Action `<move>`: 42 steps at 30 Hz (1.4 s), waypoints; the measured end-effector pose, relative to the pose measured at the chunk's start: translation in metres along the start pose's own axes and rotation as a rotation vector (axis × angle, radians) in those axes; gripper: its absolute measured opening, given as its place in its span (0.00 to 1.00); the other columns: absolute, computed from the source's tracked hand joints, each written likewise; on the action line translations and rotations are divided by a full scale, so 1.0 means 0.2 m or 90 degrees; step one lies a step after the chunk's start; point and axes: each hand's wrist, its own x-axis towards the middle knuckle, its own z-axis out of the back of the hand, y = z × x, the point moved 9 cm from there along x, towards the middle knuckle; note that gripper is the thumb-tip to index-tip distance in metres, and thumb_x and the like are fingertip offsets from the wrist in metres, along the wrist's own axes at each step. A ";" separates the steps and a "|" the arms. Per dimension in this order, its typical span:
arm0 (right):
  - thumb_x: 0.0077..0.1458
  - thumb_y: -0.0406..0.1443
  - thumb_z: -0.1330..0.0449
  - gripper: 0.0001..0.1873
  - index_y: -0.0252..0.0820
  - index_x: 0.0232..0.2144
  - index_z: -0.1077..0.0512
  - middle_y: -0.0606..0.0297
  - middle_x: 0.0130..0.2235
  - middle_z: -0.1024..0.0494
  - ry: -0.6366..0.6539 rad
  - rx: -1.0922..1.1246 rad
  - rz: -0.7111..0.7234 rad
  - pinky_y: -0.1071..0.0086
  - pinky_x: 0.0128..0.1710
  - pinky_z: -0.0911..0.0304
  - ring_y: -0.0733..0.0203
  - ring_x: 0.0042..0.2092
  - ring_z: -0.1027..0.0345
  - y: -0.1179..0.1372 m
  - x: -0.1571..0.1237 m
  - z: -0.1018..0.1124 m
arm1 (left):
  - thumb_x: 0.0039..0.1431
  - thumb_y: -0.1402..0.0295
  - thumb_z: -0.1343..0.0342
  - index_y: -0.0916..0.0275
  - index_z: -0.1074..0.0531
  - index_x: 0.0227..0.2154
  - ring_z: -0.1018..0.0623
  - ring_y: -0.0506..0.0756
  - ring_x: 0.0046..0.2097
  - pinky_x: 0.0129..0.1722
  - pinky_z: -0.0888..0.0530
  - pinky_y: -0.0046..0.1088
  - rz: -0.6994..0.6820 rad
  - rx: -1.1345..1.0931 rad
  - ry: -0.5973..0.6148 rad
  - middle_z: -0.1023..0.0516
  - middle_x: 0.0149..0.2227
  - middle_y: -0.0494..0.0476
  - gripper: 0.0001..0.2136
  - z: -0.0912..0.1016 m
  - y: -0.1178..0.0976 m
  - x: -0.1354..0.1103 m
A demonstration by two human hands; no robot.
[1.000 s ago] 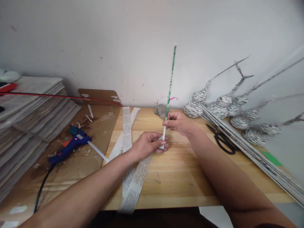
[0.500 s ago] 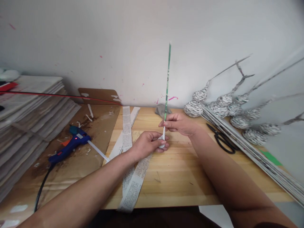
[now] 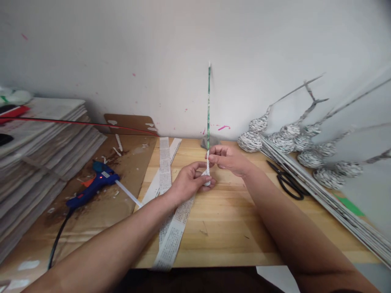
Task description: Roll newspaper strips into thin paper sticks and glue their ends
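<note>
A thin green rod (image 3: 209, 106) stands nearly upright in front of me, with printed paper wound round its lower part. My left hand (image 3: 194, 179) is closed on the paper strip (image 3: 207, 179) at the rod's lower end, pinching it between thumb and fingers. Just above, my right hand (image 3: 227, 158) is closed on the rod, thumb and fingertips gripping where green meets white paper. Long newspaper strips (image 3: 165, 167) lie on the wooden table (image 3: 226, 232), partly under my left forearm.
On cardboard (image 3: 128, 191) at left lies a blue glue gun (image 3: 93, 187) with its light on. A stack of paper (image 3: 55, 142) stands farther left. Black scissors (image 3: 288, 183), a bundle of paper sticks (image 3: 317, 191) and several woven paper gourds (image 3: 250, 141) are at right.
The rod has gone from a slight rightward lean to nearly vertical, its top moving left and a little lower. Both hands keep hold, with the right hand shifted slightly.
</note>
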 end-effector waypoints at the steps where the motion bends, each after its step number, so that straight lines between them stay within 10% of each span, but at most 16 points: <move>1: 0.46 0.46 0.33 0.18 0.38 0.31 0.29 0.67 0.27 0.27 -0.012 -0.023 -0.004 0.76 0.21 0.51 0.69 0.26 0.38 0.00 0.00 0.01 | 0.52 0.69 0.38 0.65 0.35 0.49 0.19 0.54 0.35 0.37 0.23 0.31 -0.015 0.000 -0.011 0.19 0.30 0.59 0.22 0.01 -0.01 0.00; 10: 0.50 0.42 0.37 0.12 0.38 0.29 0.28 0.65 0.29 0.24 0.036 -0.109 -0.015 0.68 0.33 0.36 0.63 0.31 0.30 -0.02 -0.08 -0.10 | 0.54 0.67 0.40 0.59 0.42 0.58 0.21 0.53 0.28 0.31 0.24 0.30 -0.120 0.088 -0.058 0.22 0.25 0.51 0.29 0.07 -0.06 0.01; 19: 0.55 0.37 0.43 0.06 0.40 0.29 0.31 0.64 0.31 0.24 -0.199 -0.272 0.088 0.70 0.30 0.40 0.62 0.33 0.31 0.01 -0.23 -0.06 | 0.52 0.64 0.39 0.58 0.32 0.54 0.22 0.56 0.38 0.27 0.23 0.27 -0.095 0.106 0.006 0.22 0.42 0.59 0.25 -0.01 -0.06 -0.02; 25: 0.55 0.32 0.46 0.04 0.41 0.30 0.31 0.66 0.29 0.25 -0.211 -0.423 0.163 0.71 0.30 0.44 0.65 0.29 0.35 0.07 -0.26 -0.11 | 0.51 0.59 0.39 0.63 0.22 0.41 0.27 0.49 0.24 0.16 0.32 0.21 -0.153 0.182 -0.106 0.20 0.38 0.60 0.16 0.07 -0.13 -0.03; 34: 0.55 0.40 0.43 0.09 0.41 0.32 0.28 0.65 0.30 0.24 -0.224 -0.239 0.102 0.72 0.24 0.44 0.67 0.24 0.38 0.01 -0.26 -0.10 | 0.49 0.58 0.37 0.66 0.22 0.29 0.30 0.46 0.22 0.18 0.29 0.22 -0.153 0.089 -0.196 0.21 0.34 0.56 0.13 0.14 -0.16 -0.05; 42: 0.54 0.42 0.40 0.09 0.41 0.33 0.29 0.63 0.30 0.23 -0.272 -0.140 0.121 0.70 0.28 0.37 0.62 0.30 0.32 -0.01 -0.26 -0.07 | 0.47 0.59 0.35 0.65 0.23 0.28 0.24 0.52 0.34 0.31 0.24 0.27 -0.138 0.046 -0.128 0.21 0.35 0.57 0.13 0.12 -0.16 -0.02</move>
